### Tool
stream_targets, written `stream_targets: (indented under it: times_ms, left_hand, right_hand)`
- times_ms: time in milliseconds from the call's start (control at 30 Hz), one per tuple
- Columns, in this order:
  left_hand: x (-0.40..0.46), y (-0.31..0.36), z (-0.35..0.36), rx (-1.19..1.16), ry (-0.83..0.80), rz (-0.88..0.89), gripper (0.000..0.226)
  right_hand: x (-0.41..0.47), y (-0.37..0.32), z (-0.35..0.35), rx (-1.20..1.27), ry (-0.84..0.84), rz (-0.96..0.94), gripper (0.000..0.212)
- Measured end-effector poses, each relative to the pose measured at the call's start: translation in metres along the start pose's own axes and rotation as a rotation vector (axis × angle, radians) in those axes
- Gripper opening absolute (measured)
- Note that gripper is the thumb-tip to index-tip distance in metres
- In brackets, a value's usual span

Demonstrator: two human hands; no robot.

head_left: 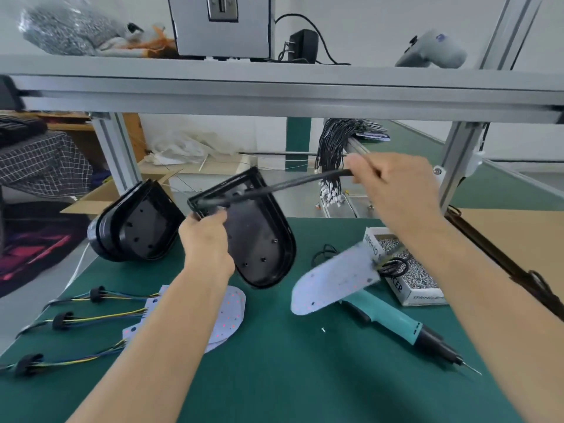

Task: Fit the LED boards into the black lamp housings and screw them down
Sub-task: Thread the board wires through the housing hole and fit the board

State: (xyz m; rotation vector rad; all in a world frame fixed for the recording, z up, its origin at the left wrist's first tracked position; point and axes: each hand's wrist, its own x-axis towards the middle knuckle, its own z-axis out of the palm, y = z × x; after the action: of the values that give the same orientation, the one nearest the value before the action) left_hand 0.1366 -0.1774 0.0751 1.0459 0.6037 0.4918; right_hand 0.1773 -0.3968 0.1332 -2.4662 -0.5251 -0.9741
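A black lamp housing [262, 239], a shallow shell square at one end and rounded at the other, is being held tilted above the green bench [274, 361], near the middle of the view. The left hand [207, 239] is making its grip on the housing's squared upper corner, fingers curled over the rim. From that corner a black cable [290, 186] is stretching towards two o'clock, where the right hand [393, 190] is pinching it, fingers closed on the cable. Below the right forearm an LED board [335, 279], pale and tongue-shaped, is hanging blurred at the cable's far end, over the bench at four o'clock from the housing. The housing is looking like rigid, light moulded plastic, smooth and likely a little slippery, so the rim is seeming the safest hold. The board is looking thin and stiff, probably fragile on its LED face, and better taken by its edges than by its wires. At nine o'clock from the held housing, a stack of housings [137, 227] is lying on the bench edge. At seven o'clock more LED boards [225, 312] are lying flat, their coloured wire leads [91, 315] trailing left. At four o'clock a teal electric screwdriver [393, 315] is lying beside an open box of screws [406, 267].
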Motion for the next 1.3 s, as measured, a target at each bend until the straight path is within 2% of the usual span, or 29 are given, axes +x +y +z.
stream_targets:
  times_ms: [100,267,367,433,500,567,700,767,867,933,1000,1067,1167,1300]
  left_hand:
    - [0.003,0.002,-0.008,0.005,0.016,0.011,0.017]
    - [-0.004,0.002,0.002,-0.009,-0.047,0.021,0.018]
    - [-0.019,-0.005,0.017,-0.044,-0.181,0.022,0.015]
    - [-0.03,-0.014,0.029,-0.057,-0.275,-0.002,0.012]
    - [-0.032,-0.018,0.033,-0.081,-0.27,-0.054,0.009]
    - [-0.025,-0.015,0.03,-0.113,-0.204,-0.114,0.006]
    - [-0.007,-0.005,0.016,-0.109,-0.124,-0.13,0.02]
    - [-0.005,-0.002,0.012,-0.133,-0.107,-0.157,0.02]
    - [-0.011,-0.002,0.012,-0.146,-0.133,-0.179,0.018]
    - [-0.017,-0.006,0.014,-0.13,-0.138,-0.139,0.007]
    - [-0.023,-0.012,0.017,-0.058,-0.13,-0.027,0.011]
    - [-0.032,-0.016,0.023,0.018,-0.159,0.077,0.017]
    - [-0.043,-0.016,0.029,0.014,-0.285,0.142,0.02]
    - [-0.042,-0.007,0.033,-0.01,-0.346,0.183,0.024]
  right_hand:
    - [-0.009,0.005,0.005,-0.208,0.145,0.036,0.051]
    - [-0.017,-0.017,0.017,-0.186,0.251,-0.15,0.04]
    - [-0.029,-0.043,0.033,-0.165,0.202,-0.264,0.032]
    - [-0.034,-0.055,0.045,-0.137,0.037,-0.306,0.024]
    - [-0.034,-0.057,0.052,-0.096,-0.138,-0.313,0.021]
    - [-0.034,-0.048,0.047,-0.045,-0.234,-0.322,0.033]
    - [-0.042,-0.02,0.027,-0.156,-0.048,-0.235,0.044]
    - [-0.045,-0.008,0.023,0.002,-0.101,-0.111,0.046]
    - [-0.048,0.0,0.028,0.436,-0.261,0.053,0.034]
    - [-0.049,-0.002,0.032,0.605,-0.22,0.119,0.032]
    - [-0.048,-0.01,0.031,0.705,-0.134,0.139,0.029]
    - [-0.045,-0.021,0.03,0.583,-0.06,0.027,0.023]
    - [-0.037,-0.035,0.032,0.24,-0.108,-0.127,0.026]
    - [-0.026,-0.051,0.034,0.03,-0.131,-0.135,0.03]
